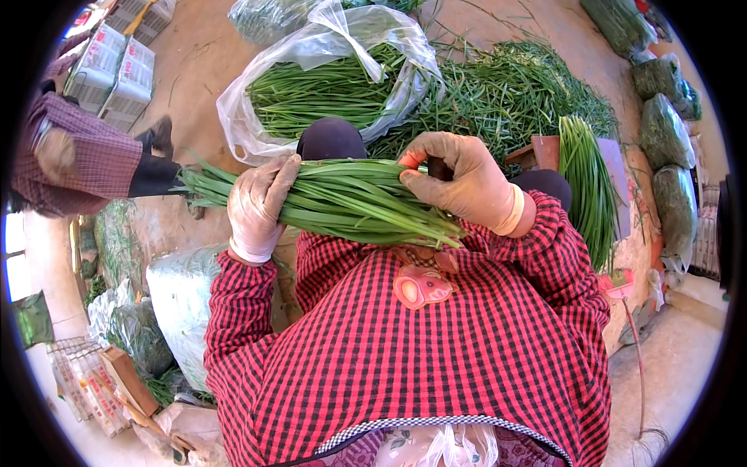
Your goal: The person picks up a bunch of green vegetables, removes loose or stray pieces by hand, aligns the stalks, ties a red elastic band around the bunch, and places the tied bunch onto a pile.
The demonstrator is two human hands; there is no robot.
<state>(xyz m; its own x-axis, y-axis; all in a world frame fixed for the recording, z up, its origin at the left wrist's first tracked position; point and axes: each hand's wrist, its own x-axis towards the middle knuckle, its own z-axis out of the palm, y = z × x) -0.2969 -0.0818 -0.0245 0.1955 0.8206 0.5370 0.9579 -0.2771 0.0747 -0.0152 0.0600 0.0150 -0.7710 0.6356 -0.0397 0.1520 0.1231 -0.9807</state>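
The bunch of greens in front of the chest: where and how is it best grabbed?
Probably around its thick middle, from above: the bunch runs sideways, stalks together, its top uncovered between the left hand and right hand, while its left end fans out loosely.

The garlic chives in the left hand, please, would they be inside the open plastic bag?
No, the left hand holds these garlic chives outside the open plastic bag.
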